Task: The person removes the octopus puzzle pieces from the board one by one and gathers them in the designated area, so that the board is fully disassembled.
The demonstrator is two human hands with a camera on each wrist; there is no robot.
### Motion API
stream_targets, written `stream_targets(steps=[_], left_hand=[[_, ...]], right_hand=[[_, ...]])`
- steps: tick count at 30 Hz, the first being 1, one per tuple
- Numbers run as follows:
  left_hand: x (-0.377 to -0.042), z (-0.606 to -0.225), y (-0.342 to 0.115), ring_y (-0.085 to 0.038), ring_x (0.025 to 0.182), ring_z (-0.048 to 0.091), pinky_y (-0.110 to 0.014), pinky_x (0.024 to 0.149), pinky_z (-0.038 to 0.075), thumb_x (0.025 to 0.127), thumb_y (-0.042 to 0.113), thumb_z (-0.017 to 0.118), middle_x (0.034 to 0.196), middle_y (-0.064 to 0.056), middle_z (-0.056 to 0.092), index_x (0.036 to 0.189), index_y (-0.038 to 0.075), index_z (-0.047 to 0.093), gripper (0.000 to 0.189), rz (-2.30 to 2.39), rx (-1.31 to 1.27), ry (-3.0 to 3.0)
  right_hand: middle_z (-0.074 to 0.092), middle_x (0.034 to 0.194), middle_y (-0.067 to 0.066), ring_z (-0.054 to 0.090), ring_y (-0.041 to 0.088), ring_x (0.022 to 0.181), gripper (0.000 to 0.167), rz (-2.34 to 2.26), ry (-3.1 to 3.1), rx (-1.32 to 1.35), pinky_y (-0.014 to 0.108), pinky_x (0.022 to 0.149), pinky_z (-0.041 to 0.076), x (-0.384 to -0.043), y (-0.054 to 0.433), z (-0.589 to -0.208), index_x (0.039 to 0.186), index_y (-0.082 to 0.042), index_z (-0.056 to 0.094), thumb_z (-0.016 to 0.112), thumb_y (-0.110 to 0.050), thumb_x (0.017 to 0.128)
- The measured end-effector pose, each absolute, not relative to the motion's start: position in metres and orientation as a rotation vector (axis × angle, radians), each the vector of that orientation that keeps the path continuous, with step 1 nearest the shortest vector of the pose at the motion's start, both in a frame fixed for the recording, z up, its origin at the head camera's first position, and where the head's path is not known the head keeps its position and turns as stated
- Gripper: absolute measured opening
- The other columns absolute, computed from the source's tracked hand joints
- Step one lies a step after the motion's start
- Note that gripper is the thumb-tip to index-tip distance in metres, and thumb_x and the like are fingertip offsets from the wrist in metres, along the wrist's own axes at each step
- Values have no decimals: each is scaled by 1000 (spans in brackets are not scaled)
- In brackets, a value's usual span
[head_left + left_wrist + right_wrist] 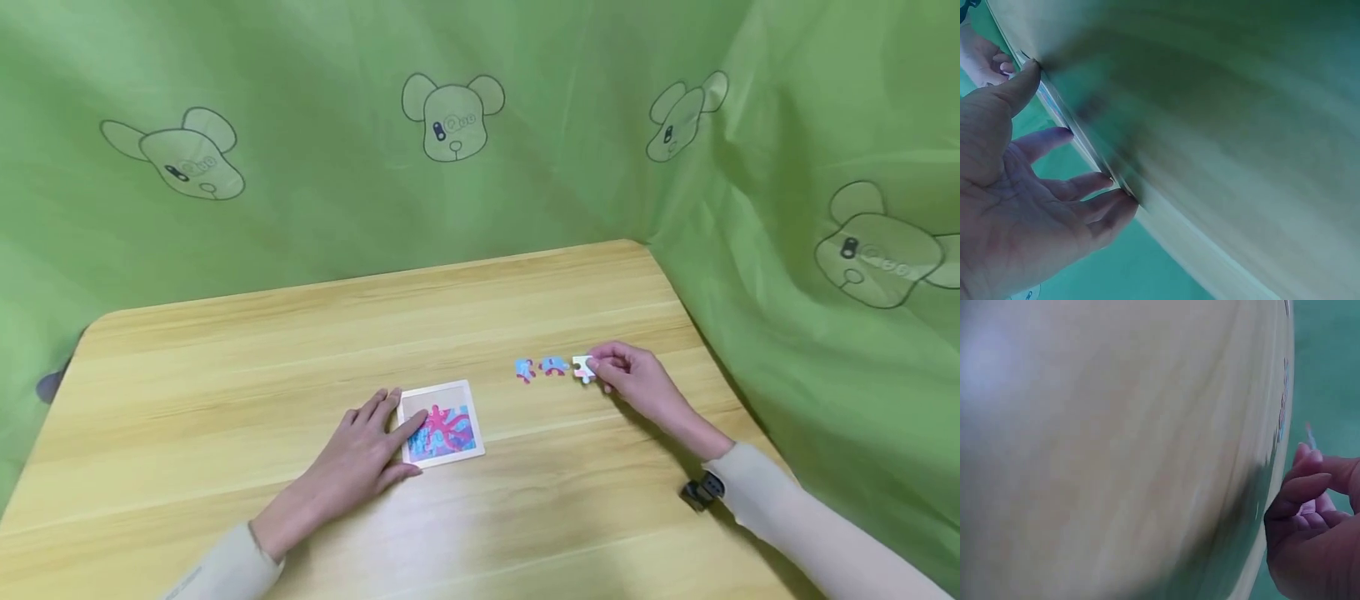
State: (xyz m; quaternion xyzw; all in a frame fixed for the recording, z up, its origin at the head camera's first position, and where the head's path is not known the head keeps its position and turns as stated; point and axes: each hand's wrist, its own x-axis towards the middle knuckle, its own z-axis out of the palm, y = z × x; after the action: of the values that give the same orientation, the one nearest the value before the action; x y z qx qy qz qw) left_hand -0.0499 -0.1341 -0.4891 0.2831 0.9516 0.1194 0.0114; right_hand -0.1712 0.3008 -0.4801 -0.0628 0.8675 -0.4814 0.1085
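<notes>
A small square puzzle tray (477, 417) with a pale wooden rim lies on the table, partly filled with a pink octopus picture on blue; its upper part shows bare backing. My left hand (360, 446) rests along its left side, fingers spread, index finger across the picture and thumb by the lower corner. In the left wrist view, the left hand (1035, 181) has its fingertips right at the tray's edge. Off to the right, my right hand (633, 379) pinches a puzzle piece (582, 367) between thumb and fingers. The right wrist view shows that piece (1310, 436) edge-on, raised above the tabletop.
Two loose blue-and-pink puzzle pieces, a left one (524, 370) and a right one (554, 365), lie between the tray and my right hand. The wood-grain table (300, 350) has rounded far corners. A green curtain (337, 208) with bear-head drawings hangs behind it and along the right side.
</notes>
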Motion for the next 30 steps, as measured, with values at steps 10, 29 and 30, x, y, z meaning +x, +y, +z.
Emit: stream_targets(steps=[10,29,30], left_hand=[[-50,-489,-135,-55,146,45,-67,105,48,104,52,72,162,-37,41,161,16,57,70,393,900,2972],[-51,-489,-137,-54,145,46,-66,104,49,103,52,72,161,-36,43,162,19,57,69,379,917,2973],[-51,-489,-136,-54,145,46,-66,103,49,104,52,72,161,-36,42,162,19,56,69,380,920,2972]], right_hand=[[70,92,9,61,20,79,22,-1158,2695,-195,27,68,51,-184,299,-484,120,2,72,69,-16,109],[70,98,9,64,24,88,22,-1044,2786,-181,38,81,51,-188,290,-483,116,0,73,70,-21,108],[70,98,9,64,24,89,23,-1040,2790,-180,38,82,51,-189,291,-483,117,0,72,69,-21,108]])
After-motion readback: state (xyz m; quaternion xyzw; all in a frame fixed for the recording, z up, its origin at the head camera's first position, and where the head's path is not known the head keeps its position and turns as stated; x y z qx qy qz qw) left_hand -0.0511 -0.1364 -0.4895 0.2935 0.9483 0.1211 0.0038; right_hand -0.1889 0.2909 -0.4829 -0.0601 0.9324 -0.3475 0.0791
